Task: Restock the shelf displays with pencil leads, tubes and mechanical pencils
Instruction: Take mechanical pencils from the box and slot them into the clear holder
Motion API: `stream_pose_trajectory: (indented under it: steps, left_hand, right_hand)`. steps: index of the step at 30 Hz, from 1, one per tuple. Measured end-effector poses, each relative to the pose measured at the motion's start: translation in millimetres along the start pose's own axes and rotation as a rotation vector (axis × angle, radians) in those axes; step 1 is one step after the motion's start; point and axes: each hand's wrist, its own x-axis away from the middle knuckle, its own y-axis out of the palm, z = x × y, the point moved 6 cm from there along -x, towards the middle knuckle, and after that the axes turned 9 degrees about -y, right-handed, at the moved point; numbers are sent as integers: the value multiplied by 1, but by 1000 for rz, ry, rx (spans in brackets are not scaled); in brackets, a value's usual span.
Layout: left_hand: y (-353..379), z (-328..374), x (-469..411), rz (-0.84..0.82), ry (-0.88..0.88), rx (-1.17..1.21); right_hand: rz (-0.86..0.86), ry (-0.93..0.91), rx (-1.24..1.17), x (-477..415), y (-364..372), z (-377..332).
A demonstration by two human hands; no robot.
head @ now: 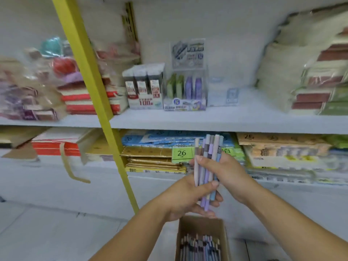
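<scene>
**Pencil bundle gathered above the stock box**

I have a bundle of pastel lilac, grey and pale-blue mechanical pencils (208, 153) standing upright between both hands, near me and just right of centre. My left hand (185, 199) cups the lower ends with its thumb pressed across the front, which I judge stops the barrels sliding down. My right hand (228, 172) curls round the middle and keeps them packed as one stack.

The bundle hangs directly over the open brown cardboard box (197, 226), which holds more pencils, so a dropped one should fall back in.

Farther off, on the white shelf board (244, 119), stands a clear plastic display case (185, 91) holding green and purple items. Just right of it is a second clear case (223, 97) that looks empty through the blur. I judge it the likely slot for this bundle.
</scene>
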Motion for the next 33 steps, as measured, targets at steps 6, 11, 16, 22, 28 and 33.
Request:
stream_pose_trajectory:
  steps: [6, 11, 16, 22, 28, 33]
  left_hand:
    - [11, 71, 35, 53, 132, -67]
    - [16, 102, 45, 114, 164, -22]
    - [12, 121, 41, 137, 188, -39]
    - [-13, 145, 14, 208, 316, -8]
    - [-57, 178, -13, 396, 481, 79]
    - [-74, 192, -30, 448, 525, 146]
  right_hand:
    - [-51, -154, 112, -5, -29, -72]
    - [-26, -212, -166, -8, -53, -94]
    - [89, -254, -227, -22, -69, -106]
    - [213, -289, -137, -58, -90, -119]
    - [462, -588, 102, -104, -135, -184]
    - [403, -590, 511, -171, -134, -201]
